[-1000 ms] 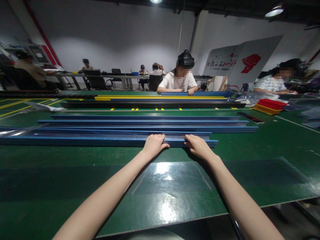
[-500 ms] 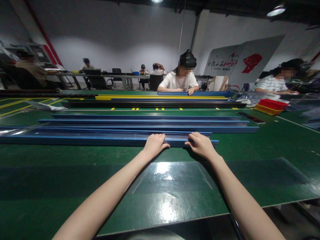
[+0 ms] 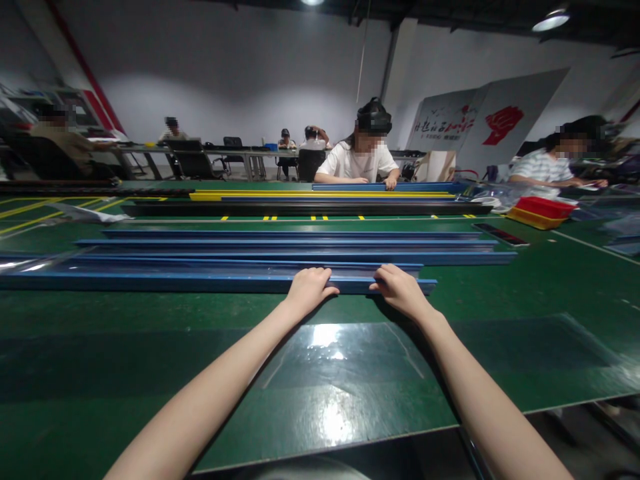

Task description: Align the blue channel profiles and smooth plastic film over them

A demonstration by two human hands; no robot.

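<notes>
A long blue channel strip (image 3: pixel 200 283) lies across the green table, running out of view at the left. My left hand (image 3: pixel 313 285) grips its near edge, fingers over the top and thumb on the near side. Not far to the right, close to the strip's right end, my right hand (image 3: pixel 399 287) holds it the same way. Clear plastic film shows inside the strip's channel. More blue strips (image 3: pixel 300 255) lie parallel just behind it. Between my forearms and the strip, a clear plastic sheet (image 3: pixel 345 353) lies flat on the table. My fingertips are partly hidden.
Farther back lie a black strip (image 3: pixel 310 209) and yellow strips (image 3: pixel 320 195). A phone (image 3: pixel 501 234) and a red tray (image 3: pixel 543 208) over a yellow one are at right. Across the green table (image 3: pixel 150 427), a co-worker (image 3: pixel 357 160) handles another blue strip; another person (image 3: pixel 545 167) sits at right.
My hands stay on the blue strip with almost no movement. The co-worker's hand across the table has shifted slightly to the right.
</notes>
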